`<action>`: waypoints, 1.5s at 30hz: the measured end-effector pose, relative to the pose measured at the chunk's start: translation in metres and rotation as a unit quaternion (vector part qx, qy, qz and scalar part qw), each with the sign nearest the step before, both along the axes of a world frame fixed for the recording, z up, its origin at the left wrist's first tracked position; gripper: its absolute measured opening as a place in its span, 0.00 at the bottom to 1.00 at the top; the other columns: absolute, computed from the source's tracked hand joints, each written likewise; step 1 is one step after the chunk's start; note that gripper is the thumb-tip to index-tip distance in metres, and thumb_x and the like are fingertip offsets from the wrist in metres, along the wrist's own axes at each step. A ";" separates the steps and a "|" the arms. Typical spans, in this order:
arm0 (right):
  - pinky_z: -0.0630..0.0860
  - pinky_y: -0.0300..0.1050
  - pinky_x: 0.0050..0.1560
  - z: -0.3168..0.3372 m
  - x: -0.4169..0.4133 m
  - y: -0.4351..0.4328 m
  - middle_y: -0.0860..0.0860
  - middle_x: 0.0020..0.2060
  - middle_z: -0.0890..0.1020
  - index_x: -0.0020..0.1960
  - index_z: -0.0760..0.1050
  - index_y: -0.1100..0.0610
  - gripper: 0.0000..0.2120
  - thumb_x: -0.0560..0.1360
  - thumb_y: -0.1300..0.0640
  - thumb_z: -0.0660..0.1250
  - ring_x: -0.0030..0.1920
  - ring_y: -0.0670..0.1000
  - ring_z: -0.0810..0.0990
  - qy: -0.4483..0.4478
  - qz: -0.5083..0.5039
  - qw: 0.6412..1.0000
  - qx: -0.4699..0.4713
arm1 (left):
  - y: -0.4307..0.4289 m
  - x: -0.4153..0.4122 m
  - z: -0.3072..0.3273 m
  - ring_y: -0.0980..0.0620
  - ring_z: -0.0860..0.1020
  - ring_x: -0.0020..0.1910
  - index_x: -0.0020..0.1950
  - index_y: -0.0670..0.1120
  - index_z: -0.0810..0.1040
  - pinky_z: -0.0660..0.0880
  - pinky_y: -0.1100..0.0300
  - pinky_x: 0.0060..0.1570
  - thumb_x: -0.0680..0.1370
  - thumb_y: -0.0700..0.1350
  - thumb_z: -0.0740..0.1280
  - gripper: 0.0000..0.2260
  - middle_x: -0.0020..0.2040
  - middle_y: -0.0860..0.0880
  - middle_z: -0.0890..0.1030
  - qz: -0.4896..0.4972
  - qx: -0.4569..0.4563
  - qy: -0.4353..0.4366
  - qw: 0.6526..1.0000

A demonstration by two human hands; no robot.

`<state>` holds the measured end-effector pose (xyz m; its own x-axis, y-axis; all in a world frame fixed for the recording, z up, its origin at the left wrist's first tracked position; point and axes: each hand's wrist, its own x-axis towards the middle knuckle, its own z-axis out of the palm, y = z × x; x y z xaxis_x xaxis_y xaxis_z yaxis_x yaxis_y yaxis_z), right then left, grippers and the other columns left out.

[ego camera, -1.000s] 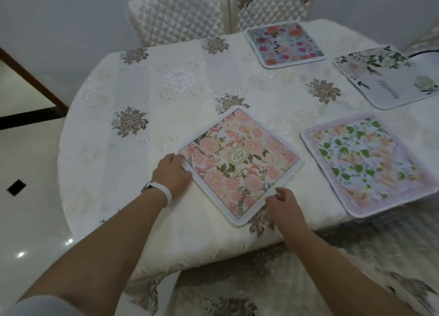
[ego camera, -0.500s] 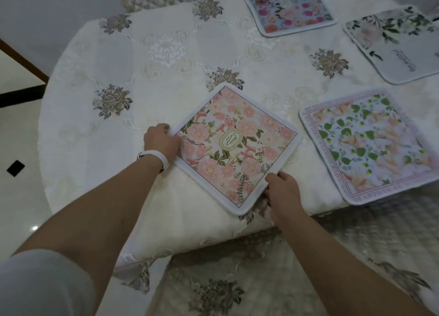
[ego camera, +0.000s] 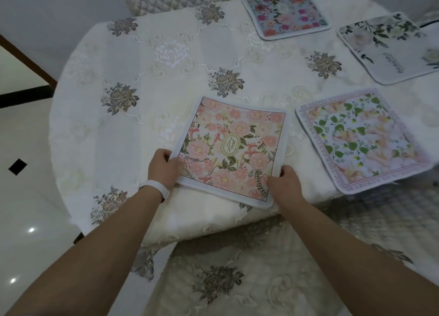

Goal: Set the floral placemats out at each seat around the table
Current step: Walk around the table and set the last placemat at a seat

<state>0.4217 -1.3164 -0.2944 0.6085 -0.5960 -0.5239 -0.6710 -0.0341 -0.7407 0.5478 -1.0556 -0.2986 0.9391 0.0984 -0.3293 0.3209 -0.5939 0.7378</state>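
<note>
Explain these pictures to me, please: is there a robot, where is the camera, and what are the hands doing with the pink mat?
There is no robot: a person works with bare hands. All pictures come from one camera worn on the person's head, looking down, so the arms reach in from below. The left hand, which wears a white wristband, and the right hand each grip an edge of the pink GARDEN placemat. It lies near the table's edge on an embroidered cream tablecloth. Three more mats lie there: a green-leaf placemat to the right, a red-flowered placemat and a dark-leaf placemat farther off.
</note>
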 end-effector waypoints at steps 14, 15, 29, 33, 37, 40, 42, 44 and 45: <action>0.73 0.43 0.37 -0.003 -0.009 0.006 0.52 0.48 0.80 0.60 0.72 0.56 0.16 0.73 0.63 0.60 0.42 0.51 0.78 0.019 0.080 0.991 -0.109 | 0.034 -0.124 -0.003 0.49 0.76 0.39 0.43 0.49 0.70 0.71 0.56 0.36 0.75 0.40 0.67 0.07 0.41 0.45 0.77 0.054 -0.092 0.023 0.994; 0.72 0.42 0.36 -0.004 -0.009 0.005 0.52 0.48 0.81 0.60 0.72 0.56 0.16 0.74 0.62 0.61 0.42 0.51 0.78 0.018 0.086 0.989 -0.115 | 0.037 -0.129 -0.003 0.48 0.76 0.39 0.42 0.49 0.70 0.72 0.55 0.37 0.75 0.39 0.67 0.07 0.41 0.44 0.77 0.051 -0.089 0.029 0.994; 0.78 0.49 0.44 -0.009 -0.028 0.001 0.53 0.51 0.78 0.65 0.69 0.57 0.18 0.76 0.58 0.64 0.45 0.54 0.79 0.040 0.165 0.972 -0.161 | 0.051 -0.157 -0.005 0.49 0.80 0.46 0.58 0.50 0.69 0.78 0.48 0.45 0.75 0.38 0.66 0.15 0.47 0.49 0.80 0.028 -0.092 0.063 0.993; 0.76 0.53 0.53 -0.010 -0.038 -0.002 0.57 0.58 0.74 0.70 0.65 0.58 0.28 0.72 0.58 0.68 0.53 0.58 0.76 0.071 0.199 0.960 -0.186 | 0.057 -0.160 -0.003 0.47 0.78 0.48 0.64 0.48 0.68 0.76 0.49 0.49 0.73 0.42 0.69 0.21 0.49 0.49 0.78 -0.073 0.017 0.002 0.997; 0.69 0.55 0.61 -0.010 -0.049 -0.007 0.58 0.64 0.69 0.72 0.62 0.58 0.33 0.72 0.50 0.70 0.61 0.60 0.69 0.095 0.312 0.900 -0.289 | 0.066 -0.159 -0.007 0.39 0.73 0.60 0.67 0.40 0.71 0.71 0.45 0.61 0.68 0.48 0.75 0.30 0.60 0.40 0.76 -0.221 0.189 -0.101 0.951; 0.69 0.56 0.64 -0.007 -0.056 -0.009 0.57 0.68 0.67 0.72 0.62 0.57 0.35 0.70 0.47 0.69 0.64 0.60 0.67 0.097 0.388 0.864 -0.305 | 0.074 -0.159 -0.010 0.38 0.70 0.66 0.68 0.40 0.71 0.68 0.42 0.66 0.66 0.55 0.77 0.35 0.66 0.39 0.74 -0.266 0.201 -0.108 0.937; 0.67 0.56 0.67 -0.007 -0.061 -0.011 0.55 0.73 0.62 0.75 0.59 0.55 0.39 0.69 0.45 0.70 0.69 0.59 0.64 0.118 0.423 0.845 -0.303 | 0.078 -0.159 -0.014 0.38 0.67 0.69 0.69 0.41 0.70 0.65 0.41 0.68 0.65 0.57 0.77 0.38 0.68 0.38 0.72 -0.277 0.198 -0.111 0.934; 0.66 0.56 0.69 -0.007 -0.065 -0.014 0.55 0.75 0.59 0.76 0.56 0.54 0.42 0.69 0.44 0.70 0.71 0.58 0.61 0.130 0.446 0.829 -0.310 | 0.079 -0.160 -0.016 0.38 0.65 0.71 0.70 0.42 0.70 0.63 0.41 0.69 0.65 0.57 0.77 0.39 0.70 0.39 0.70 -0.281 0.187 -0.111 0.935; 0.67 0.56 0.69 -0.007 -0.066 -0.015 0.54 0.75 0.58 0.76 0.56 0.53 0.42 0.69 0.44 0.70 0.71 0.58 0.61 0.127 0.452 0.824 -0.317 | 0.080 -0.161 -0.016 0.39 0.64 0.72 0.70 0.42 0.69 0.62 0.42 0.70 0.65 0.57 0.77 0.39 0.71 0.39 0.69 -0.281 0.181 -0.111 0.936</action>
<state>0.3558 -1.3313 -0.3015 0.8725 -0.1622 -0.4609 -0.2903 -0.9308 -0.2220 0.3869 -0.9755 -0.3150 0.9177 -0.3633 -0.1611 -0.2534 -0.8472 0.4669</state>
